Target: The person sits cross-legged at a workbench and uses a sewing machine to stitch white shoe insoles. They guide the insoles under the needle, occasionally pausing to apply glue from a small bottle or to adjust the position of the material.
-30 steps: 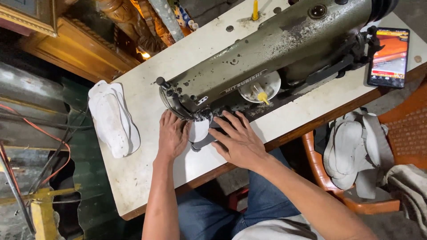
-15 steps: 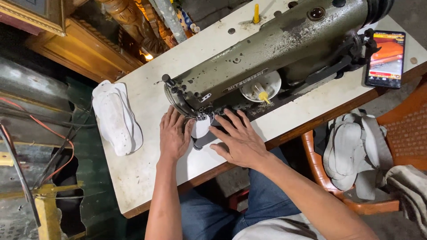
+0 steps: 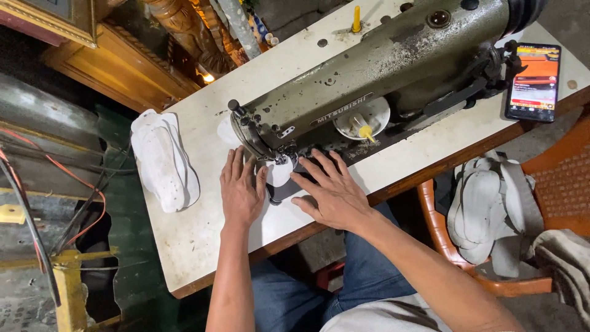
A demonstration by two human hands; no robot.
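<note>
Where pinned under the needle end of the sewing machine [image 3: 381, 67]: white sole-shaped piece [image 3: 279, 173], flat on the worktop [image 3: 196, 240], with a dark strip [image 3: 284, 192] touching its near edge.

Step in hand, as judged: guiding the piece through a seam, stitching under way rather than loading or removing. Needle itself too small to make out.

Next move, as judged: calls for even downward pressure from both sides, a slow feed along the curved edge, and fingertips kept clear of the needle.

Left hand [image 3: 241, 193]: palm down just left of the piece, fingers straight and close together, pointing toward the machine head, thumb side against the piece. Grip fully open, closed on nothing, pressing only.

Right hand [image 3: 329, 193]: palm down just right of the piece, fingers fanned wide, tips over the dark strip and the machine bed. Grip likewise open and flat, nothing enclosed. Forearm entering from lower right, crossing the worktop edge.

Further out:
- white disc with yellow spindle [image 3: 362, 120], on the machine bed
- stack of white soles [image 3: 165, 161], at the worktop's left end, well apart from the hands
- phone [image 3: 533, 81], screen lit, at the right end
- orange chair [image 3: 442, 233], beside the worktop, carrying more pale soles [image 3: 485, 212]
</note>
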